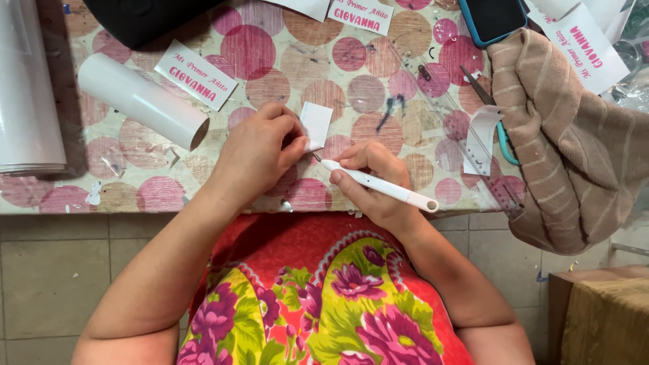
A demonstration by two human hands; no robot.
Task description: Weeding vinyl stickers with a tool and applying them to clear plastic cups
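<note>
Looking down from a head camera, two bare hands work at the near edge of a table [81,196] covered in a pink-dotted cloth. The left hand [257,152] pinches a small white sticker sheet [316,125] between thumb and fingertips, holding it just above the table's near edge. The right hand [368,179] is closed around a white pen-shaped tool [378,184], its fine metal tip touching the sheet's lower corner (the tool's rounded end points toward the right). Toward the left edge lies a white roll [138,100], with a printed label [196,74] just beside it. Near the right edge sit a clear ruler [466,138], teal-handled scissors [497,122] and a tan striped cloth [574,149]. A phone in a blue case [492,19] lies at the far edge.
</note>
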